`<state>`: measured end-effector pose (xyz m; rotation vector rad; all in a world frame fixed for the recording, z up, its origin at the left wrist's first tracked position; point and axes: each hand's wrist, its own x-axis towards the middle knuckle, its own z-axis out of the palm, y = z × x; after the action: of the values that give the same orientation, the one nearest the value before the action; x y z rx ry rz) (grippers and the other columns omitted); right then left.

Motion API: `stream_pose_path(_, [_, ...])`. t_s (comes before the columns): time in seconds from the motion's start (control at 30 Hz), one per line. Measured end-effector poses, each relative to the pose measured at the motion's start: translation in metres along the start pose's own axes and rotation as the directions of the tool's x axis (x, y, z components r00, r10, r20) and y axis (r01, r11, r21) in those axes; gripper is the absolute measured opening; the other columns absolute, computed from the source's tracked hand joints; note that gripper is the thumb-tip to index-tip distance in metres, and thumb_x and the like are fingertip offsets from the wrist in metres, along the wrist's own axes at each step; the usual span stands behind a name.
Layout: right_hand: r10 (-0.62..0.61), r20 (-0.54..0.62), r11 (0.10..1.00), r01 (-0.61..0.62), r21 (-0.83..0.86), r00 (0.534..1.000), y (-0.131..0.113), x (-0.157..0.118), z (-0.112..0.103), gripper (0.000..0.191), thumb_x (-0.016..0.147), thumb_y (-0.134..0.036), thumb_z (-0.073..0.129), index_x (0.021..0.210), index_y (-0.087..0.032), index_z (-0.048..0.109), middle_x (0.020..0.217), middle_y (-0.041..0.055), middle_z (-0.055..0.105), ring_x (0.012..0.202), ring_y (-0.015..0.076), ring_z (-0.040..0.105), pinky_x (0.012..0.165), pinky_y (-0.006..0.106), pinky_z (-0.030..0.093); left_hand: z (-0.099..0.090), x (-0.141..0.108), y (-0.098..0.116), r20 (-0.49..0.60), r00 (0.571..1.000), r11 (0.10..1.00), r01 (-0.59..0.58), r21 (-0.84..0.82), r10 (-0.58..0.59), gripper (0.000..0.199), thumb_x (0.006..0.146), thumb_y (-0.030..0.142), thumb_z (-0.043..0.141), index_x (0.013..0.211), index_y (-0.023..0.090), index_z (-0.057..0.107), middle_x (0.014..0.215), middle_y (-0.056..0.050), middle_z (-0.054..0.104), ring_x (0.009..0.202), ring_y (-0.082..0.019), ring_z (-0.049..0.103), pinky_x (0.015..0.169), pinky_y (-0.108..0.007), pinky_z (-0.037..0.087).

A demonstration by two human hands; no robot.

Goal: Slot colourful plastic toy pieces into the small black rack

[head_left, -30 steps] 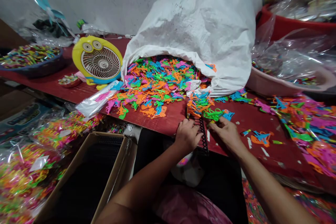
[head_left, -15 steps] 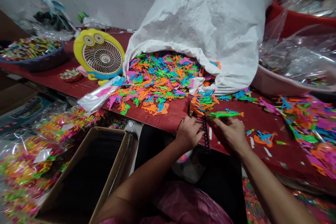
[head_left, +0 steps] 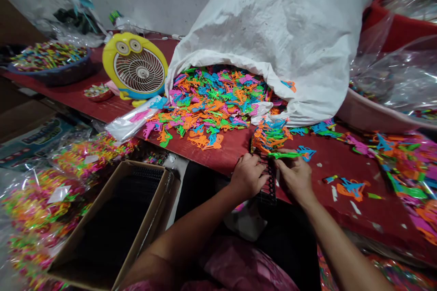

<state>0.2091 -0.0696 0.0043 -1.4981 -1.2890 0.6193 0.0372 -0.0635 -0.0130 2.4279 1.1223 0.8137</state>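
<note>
A black plastic rack [head_left: 271, 181] with a row of loops along its edge lies at the table's front edge, its near end over my lap. My left hand [head_left: 248, 175] is closed on the left side of this rack. My right hand [head_left: 296, 176] pinches a slim green plastic toy piece [head_left: 285, 155], held across the rack from the right. Stacked on the rack's far part are several orange, green and blue toy pieces [head_left: 271, 135]. A blue piece [head_left: 306, 152] shows just past my right fingers; I cannot tell whether they hold it too.
A white sack [head_left: 273, 27] spills a heap of coloured pieces [head_left: 211, 100] onto the red table [head_left: 225, 148]. A yellow fan [head_left: 141, 70] stands left of it. More pieces [head_left: 403, 163] lie at right. Below left are a cardboard box [head_left: 146, 218] of black racks and filled plastic bags [head_left: 44, 195].
My right hand has moved left and brought the green toy piece over the rack. My left hand stays on the rack. The whole view has shifted slightly.
</note>
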Motion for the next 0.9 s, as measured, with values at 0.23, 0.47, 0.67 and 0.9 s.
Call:
stream_pose_path(0.23, [-0.081,-0.074,0.99,0.071,-0.124,0.994,0.013,0.004,0.004,0.026,0.079,-0.04,0.067,0.093,-0.019,0.068,0.091,0.0065,0.072,0.085,0.0217,0.066,0.084,0.038,0.051,0.007,0.001,-0.006,-0.002,1.0,0.999,-0.03,-0.013,0.03,0.031,0.093,0.041,0.058,0.107,0.016,0.07,0.108,-0.011,0.064,0.105,-0.027,0.054,0.091,-0.042,0.045])
stream_pose_path(0.47, [-0.118,0.091,0.936,0.141,-0.321,0.989,0.013,0.012,-0.009,0.022,0.08,-0.038,0.058,0.081,-0.018,0.068,0.089,0.0098,0.072,0.075,0.0205,0.064,0.07,0.032,0.048,0.007,0.001,-0.006,-0.012,0.999,0.999,-0.034,-0.004,0.034,0.033,0.095,0.042,0.054,0.107,0.016,0.071,0.104,-0.011,0.063,0.101,-0.027,0.054,0.087,-0.042,0.045])
stream_pose_path(0.67, [-0.179,0.039,0.729,0.16,-0.665,0.983,-0.001,0.002,0.005,0.031,0.088,-0.045,0.047,0.074,-0.019,0.057,0.069,0.0071,0.06,0.06,0.0176,0.05,0.059,0.03,0.033,0.005,0.001,-0.005,0.004,1.0,0.999,-0.029,-0.026,0.029,0.031,0.092,0.041,0.059,0.108,0.017,0.071,0.109,-0.011,0.063,0.101,-0.027,0.053,0.089,-0.042,0.046])
stream_pose_path(0.9, [-0.048,0.117,0.542,0.124,-0.831,0.992,-0.007,0.006,0.007,0.028,0.095,-0.034,0.046,0.08,-0.016,0.061,0.073,0.01,0.064,0.062,0.0176,0.052,0.058,0.029,0.024,0.004,0.002,-0.002,0.013,0.999,1.0,-0.03,0.004,0.03,0.028,0.091,0.039,0.062,0.104,0.016,0.07,0.107,-0.01,0.064,0.098,-0.027,0.053,0.087,-0.041,0.046])
